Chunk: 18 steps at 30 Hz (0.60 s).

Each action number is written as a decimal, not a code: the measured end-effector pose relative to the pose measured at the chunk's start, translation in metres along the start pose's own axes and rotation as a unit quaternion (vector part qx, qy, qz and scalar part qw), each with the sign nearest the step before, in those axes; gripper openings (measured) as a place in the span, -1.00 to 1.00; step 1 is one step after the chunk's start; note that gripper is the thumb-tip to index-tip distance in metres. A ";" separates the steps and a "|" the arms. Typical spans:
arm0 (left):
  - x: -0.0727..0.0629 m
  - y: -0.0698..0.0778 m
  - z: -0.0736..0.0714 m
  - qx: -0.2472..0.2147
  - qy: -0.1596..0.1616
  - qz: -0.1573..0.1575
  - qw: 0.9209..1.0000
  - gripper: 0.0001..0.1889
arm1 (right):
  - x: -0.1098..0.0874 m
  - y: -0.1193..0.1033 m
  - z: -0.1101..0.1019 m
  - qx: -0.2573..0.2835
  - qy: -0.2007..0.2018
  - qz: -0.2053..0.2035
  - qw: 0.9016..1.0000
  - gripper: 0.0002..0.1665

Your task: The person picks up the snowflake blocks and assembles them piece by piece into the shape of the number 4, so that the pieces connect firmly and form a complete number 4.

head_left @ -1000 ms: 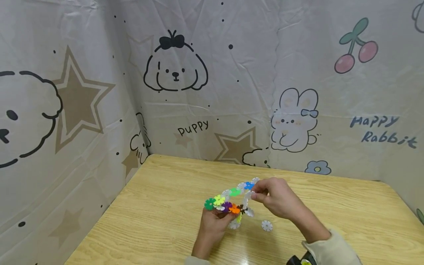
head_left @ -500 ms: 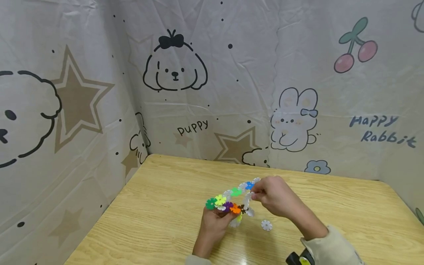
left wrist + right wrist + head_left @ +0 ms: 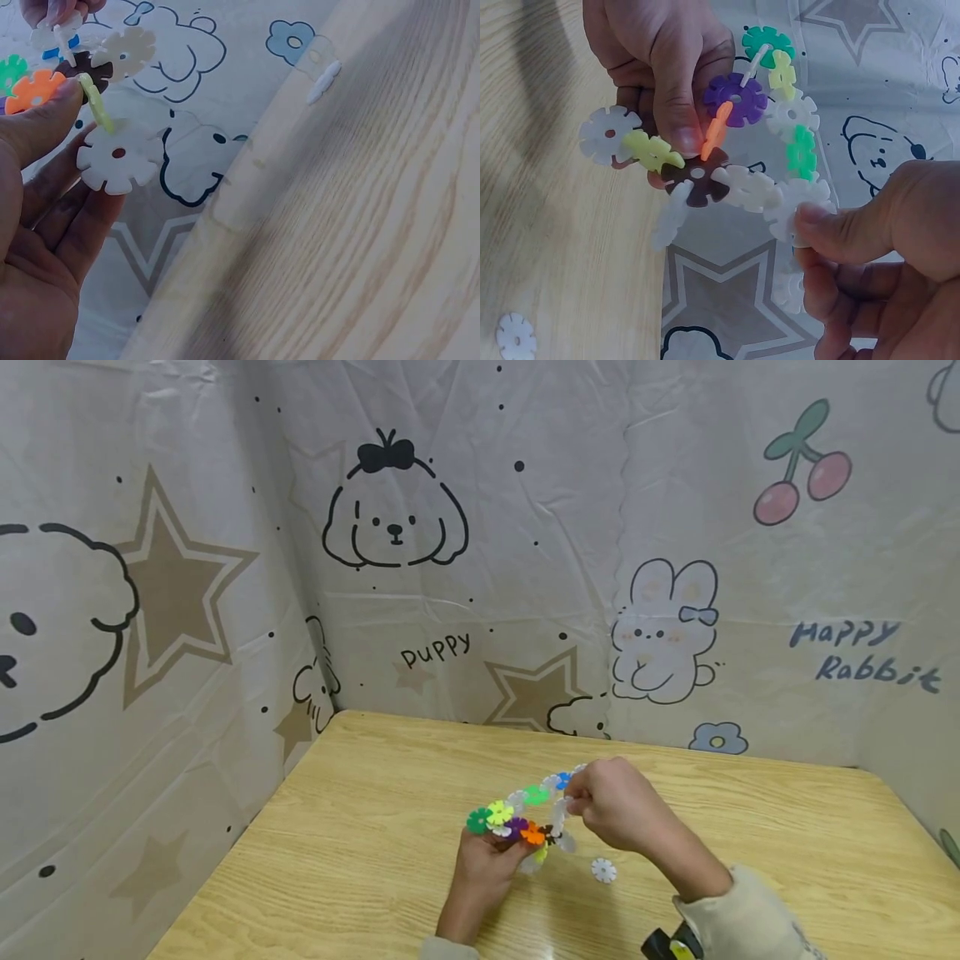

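Observation:
A loop of interlocking snowflake discs, with an orange disc [image 3: 533, 832] and a purple disc [image 3: 735, 112] among them, is held above the table between both hands. My left hand [image 3: 483, 872] grips it from the near side, thumb by the orange disc and the brown disc [image 3: 697, 193]. A yellow disc [image 3: 651, 150] and a white end disc [image 3: 118, 169] branch off past that thumb. My right hand [image 3: 622, 806] pinches a white disc [image 3: 784, 217] between thumb and fingers, where the white and green parts of the loop meet. Its fingers partly cover the blue disc [image 3: 562, 781].
One loose white disc [image 3: 603, 871] lies flat on the wooden table [image 3: 337, 860], below the right hand. A printed cloth [image 3: 480, 568] hangs behind the table and along its left side. A black device [image 3: 667, 943] sits at the right wrist.
My right hand has shifted a little to the left and turned slightly, still pinching the white disc. The left hand and the loose disc stay nearly where they were.

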<state>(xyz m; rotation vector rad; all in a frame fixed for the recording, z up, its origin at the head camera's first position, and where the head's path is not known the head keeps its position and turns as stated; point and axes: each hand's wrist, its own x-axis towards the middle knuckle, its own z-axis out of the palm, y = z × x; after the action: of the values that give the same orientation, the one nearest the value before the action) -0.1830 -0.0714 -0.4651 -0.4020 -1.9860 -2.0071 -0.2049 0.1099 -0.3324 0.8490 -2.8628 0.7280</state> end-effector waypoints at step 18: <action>-0.002 -0.002 -0.002 0.002 0.002 -0.022 1.000 -0.83 | -0.002 0.005 0.007 0.028 0.020 -0.018 0.999 -0.68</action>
<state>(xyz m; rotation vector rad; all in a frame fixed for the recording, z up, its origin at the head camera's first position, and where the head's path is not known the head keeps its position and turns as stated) -0.1821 -0.0733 -0.4678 -0.3562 -2.0114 -2.0282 -0.2058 0.1112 -0.3409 0.8804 -2.7977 0.8155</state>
